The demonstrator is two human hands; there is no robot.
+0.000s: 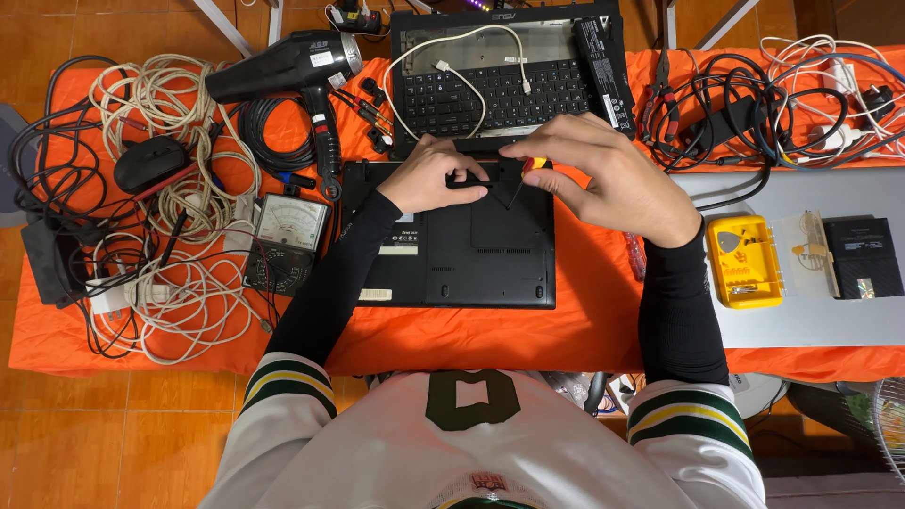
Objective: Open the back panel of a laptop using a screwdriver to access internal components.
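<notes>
Here, screwdriver (521, 176) tilted, tip down-left.

Floor (113, 443): orange-brown tiles w/ dark grout, showing below and left of the hands. Low table under an orange cloth (584, 311) spans the view. Right of the hands, a bare grey tabletop section (811, 325). White table legs (226, 26) up top, beyond the hands. Light even, soft shadows. Wire fan guard (891, 424) far lower right.
</notes>
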